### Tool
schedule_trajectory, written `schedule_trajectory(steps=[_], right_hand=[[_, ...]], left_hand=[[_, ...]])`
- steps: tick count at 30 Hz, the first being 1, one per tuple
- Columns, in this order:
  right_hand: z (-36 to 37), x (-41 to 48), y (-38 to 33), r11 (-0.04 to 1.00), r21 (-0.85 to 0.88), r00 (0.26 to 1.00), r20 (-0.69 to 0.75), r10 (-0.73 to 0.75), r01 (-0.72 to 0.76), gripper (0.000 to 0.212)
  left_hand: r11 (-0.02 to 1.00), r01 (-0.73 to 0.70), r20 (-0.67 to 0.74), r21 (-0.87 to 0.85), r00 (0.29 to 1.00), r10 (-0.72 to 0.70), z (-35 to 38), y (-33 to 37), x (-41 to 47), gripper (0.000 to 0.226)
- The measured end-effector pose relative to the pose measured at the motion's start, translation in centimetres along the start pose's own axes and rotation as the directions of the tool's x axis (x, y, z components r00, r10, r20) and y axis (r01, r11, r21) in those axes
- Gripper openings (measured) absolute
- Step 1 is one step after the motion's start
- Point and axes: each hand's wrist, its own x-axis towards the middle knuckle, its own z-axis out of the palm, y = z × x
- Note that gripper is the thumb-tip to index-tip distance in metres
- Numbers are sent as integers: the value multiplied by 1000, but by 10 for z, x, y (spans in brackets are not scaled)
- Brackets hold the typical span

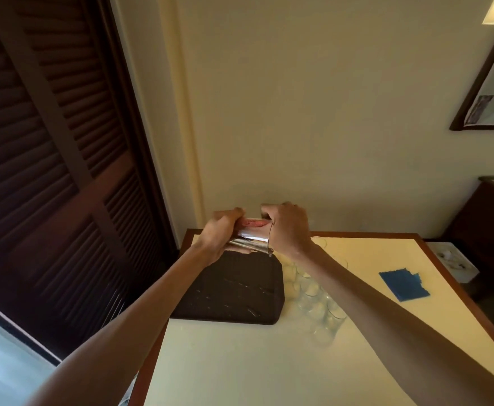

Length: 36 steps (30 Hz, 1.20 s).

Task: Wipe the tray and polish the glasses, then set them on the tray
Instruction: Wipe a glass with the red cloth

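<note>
Head view: we hold one glass up over the tray with both hands.

Our left hand [220, 230] curls round the base end of the glass [251, 243], which lies on its side in the air, and our right hand [288, 227] curls over its mouth end. A pink cloth [254, 222] shows between the hands along the upper side of the glass; we cannot tell whether it sits inside or is wrapped outside. Below, the dark tray [234, 288] lies flat on the tabletop [239, 361] near its left edge. The other glasses [316, 300] stand clustered just beside the tray's right edge, partly behind our right forearm. A blue cloth [403, 284] lies well apart on the right.
</note>
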Motion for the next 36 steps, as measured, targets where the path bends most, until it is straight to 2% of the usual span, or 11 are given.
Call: schedule_trajectory(steps=[3,4,6,11,14,19,22,24,28,31,36], right_hand=[[5,-5,-8,656,365,705,602,375,-661,31],[4,-6,-13,413,396,540,775,328,-820,42],[4,-6,-17,216,407,453,859,240,-887,48],[-14,6,-8,970,22,925,308,223,-242,10],[-16,13,-7,981,-175,992,109,-69,87,11],[3,12,-3,981,49,962,213,174,-188,4],[13,11,-7,526,362,583,735,347,-770,35],[9,12,-10,400,413,539,794,282,-818,41],[-4,17,-10,961,32,906,345,246,-274,10],[-4,22,-11,984,-167,997,58,-56,65,14],[13,20,-7,950,96,928,262,264,-297,12]], left_hand=[[899,-348,-105,266,917,386,-2,-3,7,39],[837,-431,-99,336,868,487,0,-2,7,38],[773,-510,-88,377,811,578,1,-3,7,34],[993,-115,109,-5,987,115,-11,1,6,40],[987,139,113,-80,985,-129,-5,9,2,39],[992,-116,-40,51,992,118,-6,6,6,42],[907,-353,-136,230,911,389,-6,0,11,46],[867,-408,-132,286,880,457,-7,-5,13,45],[993,-101,34,-60,994,103,-14,-1,13,45],[985,126,83,-121,990,-117,-13,5,12,42],[988,-143,-126,51,981,149,-12,5,25,47]])
